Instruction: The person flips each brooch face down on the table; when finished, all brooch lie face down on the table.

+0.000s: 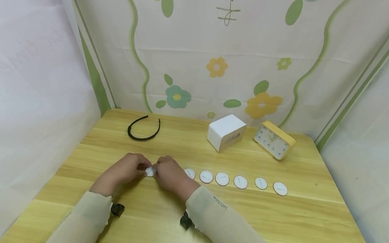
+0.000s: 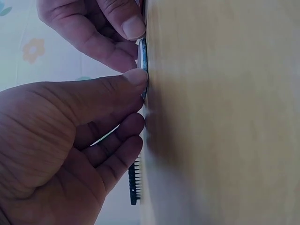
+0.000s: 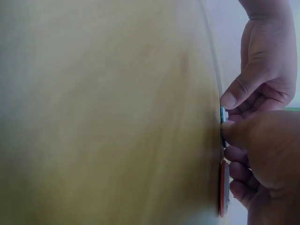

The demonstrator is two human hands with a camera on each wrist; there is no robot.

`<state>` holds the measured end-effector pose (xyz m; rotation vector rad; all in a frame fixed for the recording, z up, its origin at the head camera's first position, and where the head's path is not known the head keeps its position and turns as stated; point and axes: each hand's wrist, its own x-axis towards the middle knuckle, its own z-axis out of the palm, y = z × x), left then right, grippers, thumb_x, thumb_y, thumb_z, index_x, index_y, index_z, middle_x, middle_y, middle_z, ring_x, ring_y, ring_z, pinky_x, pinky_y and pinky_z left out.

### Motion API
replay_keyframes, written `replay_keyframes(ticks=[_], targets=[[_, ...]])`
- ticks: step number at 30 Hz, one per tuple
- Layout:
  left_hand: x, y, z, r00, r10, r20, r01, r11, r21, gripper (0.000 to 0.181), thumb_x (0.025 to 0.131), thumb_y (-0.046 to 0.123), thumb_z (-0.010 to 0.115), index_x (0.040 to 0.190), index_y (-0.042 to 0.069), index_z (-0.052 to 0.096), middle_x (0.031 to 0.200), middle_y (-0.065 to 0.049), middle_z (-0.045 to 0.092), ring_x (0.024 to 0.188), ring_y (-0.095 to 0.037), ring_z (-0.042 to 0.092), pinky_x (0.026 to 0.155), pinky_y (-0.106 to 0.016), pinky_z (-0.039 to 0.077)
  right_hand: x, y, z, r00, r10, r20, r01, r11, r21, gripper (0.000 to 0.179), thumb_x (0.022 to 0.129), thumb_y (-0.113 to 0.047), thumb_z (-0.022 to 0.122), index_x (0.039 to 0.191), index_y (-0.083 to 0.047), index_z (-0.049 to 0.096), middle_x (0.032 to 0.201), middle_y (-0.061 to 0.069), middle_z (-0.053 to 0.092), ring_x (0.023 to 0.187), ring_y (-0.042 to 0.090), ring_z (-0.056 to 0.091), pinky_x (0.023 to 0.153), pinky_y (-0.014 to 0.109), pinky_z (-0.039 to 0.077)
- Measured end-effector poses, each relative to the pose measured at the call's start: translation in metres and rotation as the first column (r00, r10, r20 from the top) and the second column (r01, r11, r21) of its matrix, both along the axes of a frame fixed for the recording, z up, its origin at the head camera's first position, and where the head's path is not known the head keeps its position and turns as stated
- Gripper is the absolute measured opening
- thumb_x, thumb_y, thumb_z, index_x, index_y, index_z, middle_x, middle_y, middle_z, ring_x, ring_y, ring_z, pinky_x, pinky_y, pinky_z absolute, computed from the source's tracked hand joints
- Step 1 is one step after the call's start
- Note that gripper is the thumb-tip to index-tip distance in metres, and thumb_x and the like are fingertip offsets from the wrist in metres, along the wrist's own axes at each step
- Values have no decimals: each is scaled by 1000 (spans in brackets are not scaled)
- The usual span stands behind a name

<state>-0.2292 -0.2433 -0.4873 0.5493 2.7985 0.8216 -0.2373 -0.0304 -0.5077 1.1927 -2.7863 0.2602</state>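
A small round white disc (image 1: pixel 150 171) with a bluish edge lies low at the tabletop, left of a row of similar discs. My left hand (image 1: pixel 129 169) pinches its left side, thumb on the rim and fingers behind, as the left wrist view shows of the disc (image 2: pixel 142 58). From the opposite side my right hand (image 1: pixel 171 175) pinches the same disc with thumb and fingertips. Both hands nearly meet over it. In the right wrist view, a red-edged disc (image 3: pixel 224 190) stands close beside the right hand's curled fingers.
Several white discs run rightward, from one partly behind the right hand (image 1: pixel 189 173) to the end disc (image 1: pixel 280 189). Farther back on the wooden table (image 1: pixel 275 231) are a black headband (image 1: pixel 143 138), a white box (image 1: pixel 226 132) and a yellow clock (image 1: pixel 274 141). Fabric walls surround the table.
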Motion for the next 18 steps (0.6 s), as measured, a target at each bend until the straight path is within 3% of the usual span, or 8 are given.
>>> replay_keyframes(ticks=[6, 10, 14, 18], targets=[[0, 6, 0, 999, 30, -15, -30, 1000, -1, 28, 100, 10, 79, 128, 8, 78, 125, -7, 78, 120, -30, 71, 106, -55, 57, 4, 11, 8, 997, -67, 38, 66, 998, 16, 36, 107, -29, 65, 139, -13, 74, 126, 0, 74, 121, 20, 64, 113, 33, 50], [-3, 17, 4, 992, 80, -95, -78, 997, 24, 43, 106, 18, 73, 146, 4, 66, 145, -17, 69, 135, -40, 65, 114, -60, 52, 5, 32, 22, 990, -132, 42, 133, 991, -22, 43, 108, -28, 63, 145, -8, 68, 140, 7, 69, 135, 26, 60, 121, 40, 47], [-10, 35, 10, 970, 97, -224, -98, 995, 7, 59, 108, 22, 71, 160, 4, 52, 167, -21, 49, 155, -45, 45, 123, -65, 40, 2, 63, 30, 982, -187, 10, 187, 981, -53, 43, 108, -31, 66, 144, -7, 67, 144, 9, 68, 141, 28, 57, 127, 44, 41], [-16, 60, 19, 940, 106, -323, -132, 990, -59, 76, 105, 27, 75, 169, 7, 39, 178, -22, 29, 164, -47, 26, 130, -69, 25, -1, 100, 33, 962, -269, -57, 267, 963, -31, 51, 109, -39, 67, 148, -7, 64, 151, 12, 65, 145, 32, 55, 128, 49, 38]])
